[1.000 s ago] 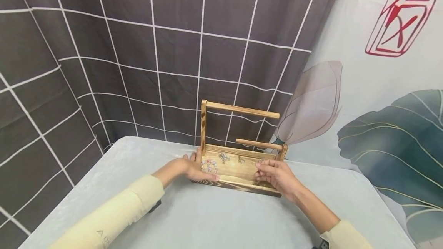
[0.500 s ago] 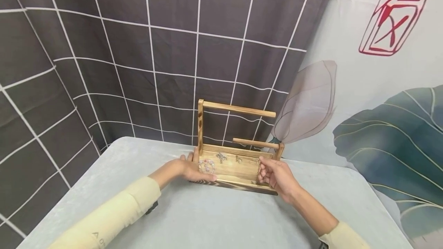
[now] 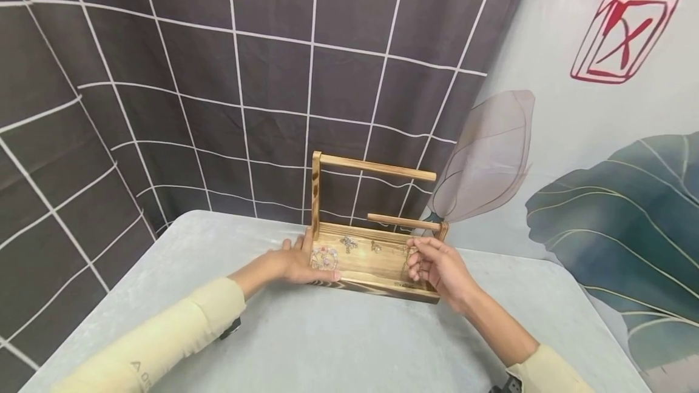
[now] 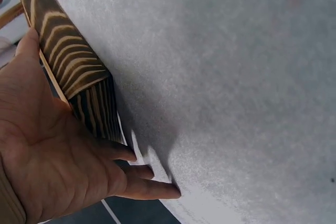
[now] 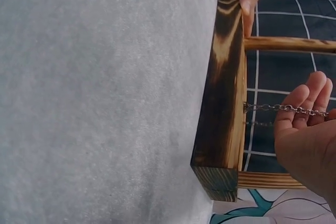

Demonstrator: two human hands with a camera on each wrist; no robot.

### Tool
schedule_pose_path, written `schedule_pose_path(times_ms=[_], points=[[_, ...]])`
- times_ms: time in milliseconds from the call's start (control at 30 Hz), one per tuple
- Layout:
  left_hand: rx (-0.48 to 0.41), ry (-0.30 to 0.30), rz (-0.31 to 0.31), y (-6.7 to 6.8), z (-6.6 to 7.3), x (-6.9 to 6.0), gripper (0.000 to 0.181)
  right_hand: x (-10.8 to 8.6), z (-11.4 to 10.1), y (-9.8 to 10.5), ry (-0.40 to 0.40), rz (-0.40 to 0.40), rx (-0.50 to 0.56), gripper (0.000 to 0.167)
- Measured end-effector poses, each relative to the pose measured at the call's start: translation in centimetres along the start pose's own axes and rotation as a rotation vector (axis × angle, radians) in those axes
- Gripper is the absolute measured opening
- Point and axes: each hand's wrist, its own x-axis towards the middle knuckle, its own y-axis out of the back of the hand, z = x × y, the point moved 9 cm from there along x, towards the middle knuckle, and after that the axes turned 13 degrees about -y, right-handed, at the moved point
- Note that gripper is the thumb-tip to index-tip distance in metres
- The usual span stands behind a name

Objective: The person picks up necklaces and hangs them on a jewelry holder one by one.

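A wooden tray stand (image 3: 382, 290) with two horizontal bars, one high and one low, stands on the table. My left hand (image 3: 297, 264) rests at its left end, thumb on the front rim and fingers spread beside the end wall. At the right end my right hand (image 3: 441, 265) pinches a thin chain (image 5: 286, 108), which hangs down into the tray. Inside the tray lie a beaded bracelet (image 3: 324, 258) near my left thumb, a silvery piece (image 3: 348, 243) and a small piece (image 3: 375, 247) toward the back.
The table (image 3: 327, 344) has a pale cloth over it. Behind it hangs a dark curtain (image 3: 273, 77) with white grid lines, and to the right a light cloth (image 3: 557, 138) printed with leaves and red marks.
My right hand has risen slightly from the tray floor, and more of the chain now shows below its fingers. My left hand keeps its place on the tray's left end.
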Motion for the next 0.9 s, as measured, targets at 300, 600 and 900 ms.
schedule_pose_path(times_ms=[300,600,900], points=[[0.003,-0.008,0.023,0.3,0.2,-0.4,0.145,-0.1,-0.8,-0.1,0.055,-0.030,0.001,0.018],[-0.004,0.004,0.012,0.1,-0.3,-0.3,0.145,-0.6,-2.7,-0.4,0.120,-0.037,-0.010,0.017],[-0.032,-0.005,-0.051,0.0,0.0,-0.1,0.145,-2.2,-5.4,0.0,0.262,-0.040,0.003,0.020]])
